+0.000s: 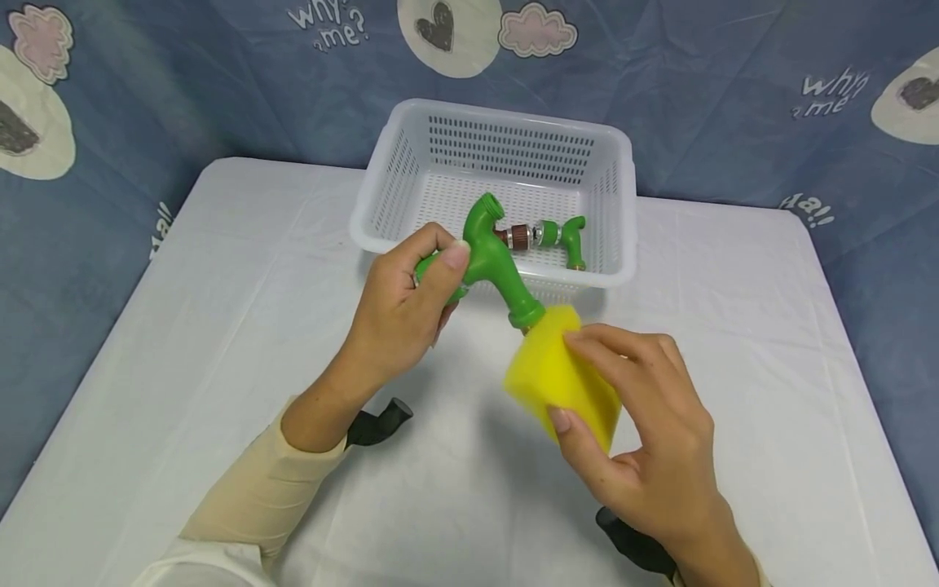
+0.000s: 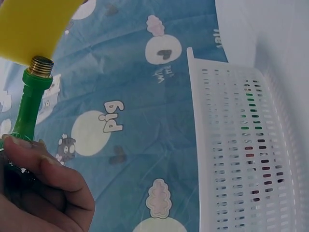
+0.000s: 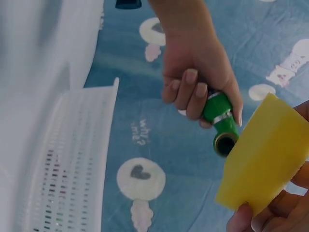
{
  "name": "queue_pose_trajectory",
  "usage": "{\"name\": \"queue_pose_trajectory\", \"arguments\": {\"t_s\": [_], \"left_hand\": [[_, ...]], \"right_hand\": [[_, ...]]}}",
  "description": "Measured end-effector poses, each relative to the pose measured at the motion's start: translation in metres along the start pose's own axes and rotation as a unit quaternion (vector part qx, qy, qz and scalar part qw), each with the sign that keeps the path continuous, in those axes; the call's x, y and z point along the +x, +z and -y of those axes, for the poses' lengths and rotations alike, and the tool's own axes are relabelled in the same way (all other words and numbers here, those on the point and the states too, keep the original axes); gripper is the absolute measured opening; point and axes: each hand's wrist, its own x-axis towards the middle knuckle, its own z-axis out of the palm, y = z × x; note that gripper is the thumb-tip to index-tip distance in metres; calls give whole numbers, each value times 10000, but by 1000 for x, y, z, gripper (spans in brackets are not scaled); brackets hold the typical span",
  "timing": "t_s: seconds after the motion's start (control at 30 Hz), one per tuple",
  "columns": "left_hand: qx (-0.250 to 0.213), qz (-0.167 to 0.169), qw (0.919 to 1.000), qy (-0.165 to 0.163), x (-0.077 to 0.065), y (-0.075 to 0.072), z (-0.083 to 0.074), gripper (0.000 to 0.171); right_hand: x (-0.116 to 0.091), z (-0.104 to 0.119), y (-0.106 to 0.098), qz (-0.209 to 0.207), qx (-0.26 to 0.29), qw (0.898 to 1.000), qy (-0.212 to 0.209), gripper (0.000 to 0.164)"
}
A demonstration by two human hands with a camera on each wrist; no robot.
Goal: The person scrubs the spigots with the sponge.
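A green faucet (image 1: 499,261) is held up above the table by my left hand (image 1: 403,302), thumb on top and fingers curled round its handle end. Its brass threaded end (image 2: 41,66) shows in the left wrist view, close to a yellow sponge (image 1: 561,375). My right hand (image 1: 653,432) pinches that sponge between thumb and fingers. In the head view the sponge overlaps the faucet's threaded tip. The right wrist view shows the faucet's open mouth (image 3: 225,144) beside the sponge's edge.
Behind the hands stands a white perforated basket (image 1: 623,212) on a white-covered table (image 1: 242,269). Inside it lies another green faucet (image 1: 572,240) with a brown and silver fitting (image 1: 521,237). A blue printed cloth (image 1: 249,90) hangs round the table.
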Motion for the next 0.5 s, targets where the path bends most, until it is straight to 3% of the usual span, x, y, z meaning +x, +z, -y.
{"name": "queue_pose_trajectory", "arguments": {"t_s": [0.17, 0.27, 0.5], "left_hand": [[-7, -96, 10000, -7, 0, 0, 0, 28], [-44, -103, 9999, -17, 0, 0, 0, 28], [-232, 53, 9997, -60, 0, 0, -2, 30]], "right_hand": [[0, 4, 3, 111, 399, 9985, -371, 43], [1, 2, 4, 104, 315, 9985, -446, 43], [2, -13, -7, -328, -269, 9991, 46, 47]]}}
